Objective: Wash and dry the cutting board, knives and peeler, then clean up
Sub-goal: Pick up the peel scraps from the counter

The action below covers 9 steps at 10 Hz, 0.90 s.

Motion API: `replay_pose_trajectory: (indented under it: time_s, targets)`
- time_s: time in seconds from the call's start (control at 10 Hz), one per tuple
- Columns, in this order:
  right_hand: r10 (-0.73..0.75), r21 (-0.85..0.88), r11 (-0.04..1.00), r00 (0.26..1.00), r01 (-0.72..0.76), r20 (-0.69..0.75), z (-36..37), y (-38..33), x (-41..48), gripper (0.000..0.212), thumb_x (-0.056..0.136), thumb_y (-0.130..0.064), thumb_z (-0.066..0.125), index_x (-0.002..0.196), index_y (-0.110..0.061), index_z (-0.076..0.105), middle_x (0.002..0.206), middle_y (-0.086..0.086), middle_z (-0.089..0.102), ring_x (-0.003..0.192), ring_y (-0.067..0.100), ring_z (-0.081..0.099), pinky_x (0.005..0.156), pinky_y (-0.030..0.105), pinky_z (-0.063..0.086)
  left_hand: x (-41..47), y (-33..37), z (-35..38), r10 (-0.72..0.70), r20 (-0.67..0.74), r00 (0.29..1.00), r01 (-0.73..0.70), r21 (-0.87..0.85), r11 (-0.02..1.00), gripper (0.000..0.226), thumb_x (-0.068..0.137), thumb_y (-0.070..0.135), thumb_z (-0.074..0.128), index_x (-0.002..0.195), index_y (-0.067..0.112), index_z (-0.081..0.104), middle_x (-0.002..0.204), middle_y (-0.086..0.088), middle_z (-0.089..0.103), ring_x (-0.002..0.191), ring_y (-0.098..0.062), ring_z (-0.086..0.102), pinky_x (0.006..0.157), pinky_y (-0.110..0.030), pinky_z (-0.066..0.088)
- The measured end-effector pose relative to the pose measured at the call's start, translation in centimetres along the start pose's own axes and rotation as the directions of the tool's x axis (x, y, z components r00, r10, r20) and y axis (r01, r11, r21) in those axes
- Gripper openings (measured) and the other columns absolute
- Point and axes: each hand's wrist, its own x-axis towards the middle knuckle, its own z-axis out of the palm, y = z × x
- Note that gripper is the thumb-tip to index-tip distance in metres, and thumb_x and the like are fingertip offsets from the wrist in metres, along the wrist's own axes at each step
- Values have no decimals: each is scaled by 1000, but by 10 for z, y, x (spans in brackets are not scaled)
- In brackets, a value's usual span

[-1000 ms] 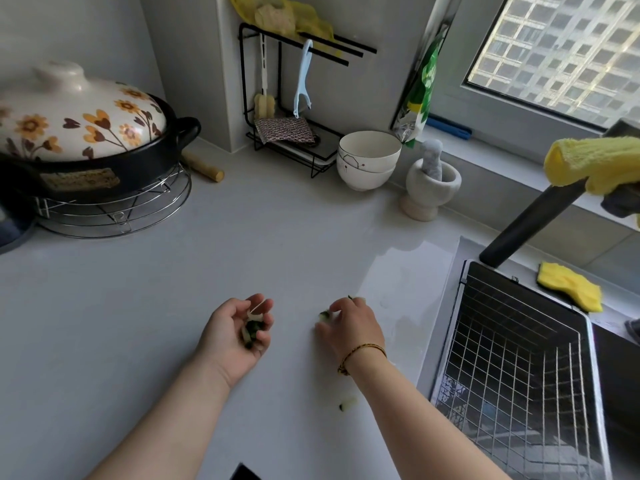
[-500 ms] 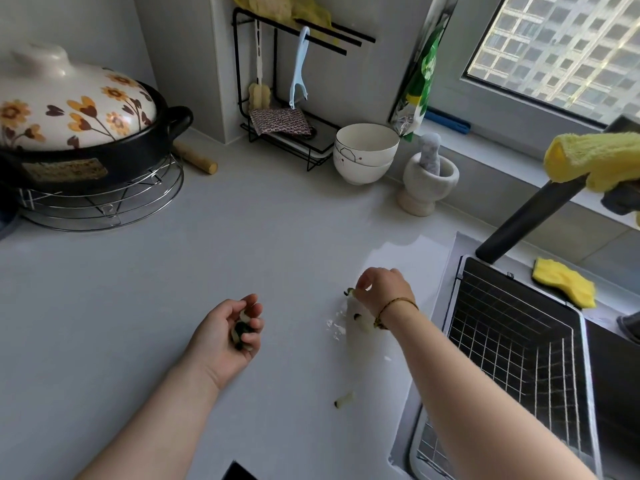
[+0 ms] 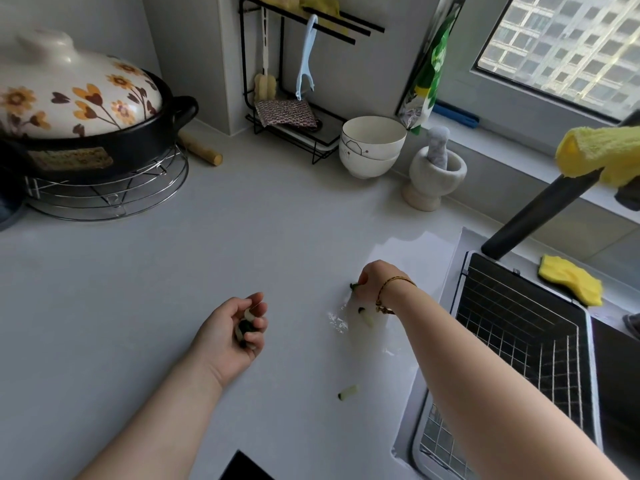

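Note:
My left hand [image 3: 232, 332] lies palm up on the white counter [image 3: 173, 278], fingers curled round several green and white vegetable scraps [image 3: 246, 327]. My right hand [image 3: 377, 284] reaches over a wet patch near the sink and pinches a small dark green scrap [image 3: 354, 286]. Another scrap [image 3: 366, 316] lies just under the wrist, and a third pale scrap [image 3: 348, 392] lies closer to me. A light blue peeler [image 3: 306, 60] hangs on the black rack [image 3: 277, 119] at the back. No cutting board or knives are in view.
A wire basket [image 3: 512, 341] sits in the sink at right, beside a black faucet [image 3: 533, 216] draped with a yellow cloth [image 3: 602, 154]. A yellow sponge [image 3: 571, 284], mortar [image 3: 433, 178], stacked bowls [image 3: 372, 147] and a flowered pot [image 3: 79, 109] ring the counter.
My right hand has moved away from the left hand, right and back toward the sink's wet patch, where it pinches a scrap. The left hand keeps holding its scraps.

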Motion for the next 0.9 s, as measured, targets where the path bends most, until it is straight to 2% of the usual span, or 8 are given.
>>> replay_pose_trajectory:
  time_s: [0.2,0.3,0.4,0.5,0.6,0.7,0.8,0.9]
  targets:
    - [-55,207,977,998,57,-14,11,24,-29,17,86,-18,53,69,-18,52,68,-3,51,70,19,52,52,20,39,-4,-1,-3,6,0,1000,-6,14,1000,25,92,9,32,76,10,51,43,-1,54,30,-5,42,27,-8,22]
    - [-37,205,978,999,34,9,24,34,-40,9,85,-21,57,76,-19,55,64,-8,48,62,14,50,55,20,41,-7,-8,-2,-24,8,1000,24,29,999,25,92,9,33,76,10,51,43,-1,54,30,-5,42,27,-8,22]
    - [10,267,964,999,0,-33,32,34,-39,6,85,-22,58,81,-19,54,66,-6,48,53,10,45,47,19,38,-10,-15,1,-46,15,999,46,39,998,25,92,9,33,75,9,51,45,0,54,29,-5,42,28,-7,22]
    - [35,278,960,998,-19,-54,32,28,-38,15,84,-25,59,93,-19,49,84,-3,48,66,17,50,55,23,40,-13,-16,3,-51,21,998,50,45,998,25,92,8,33,75,9,51,44,0,54,29,-5,42,27,-7,22]
    - [63,289,956,998,-58,-9,28,26,-36,20,85,-24,59,101,-17,49,76,-4,46,61,16,49,52,22,41,-15,-16,4,-46,19,999,45,54,998,25,91,8,33,74,9,51,44,0,54,29,-5,42,27,-7,22]
    - [61,216,974,998,-65,25,23,22,-32,19,85,-19,57,101,-11,61,63,-4,48,51,12,46,50,19,39,-17,-17,3,-44,19,999,43,52,998,25,91,8,33,74,9,51,44,0,54,29,-5,42,27,-7,23]
    - [61,189,979,996,-71,58,21,18,-33,14,84,-18,54,91,-11,64,60,-2,49,50,13,45,53,19,39,-18,-18,2,-40,6,999,39,40,998,25,91,8,33,74,10,51,43,0,54,29,-5,42,27,-7,23]
    - [43,270,961,998,-51,37,24,18,-37,22,82,-16,53,62,-16,48,59,-2,45,53,15,43,50,18,34,-20,-19,0,-21,-7,1000,22,22,1000,26,92,8,33,75,9,52,43,0,56,30,-6,46,29,-7,27]
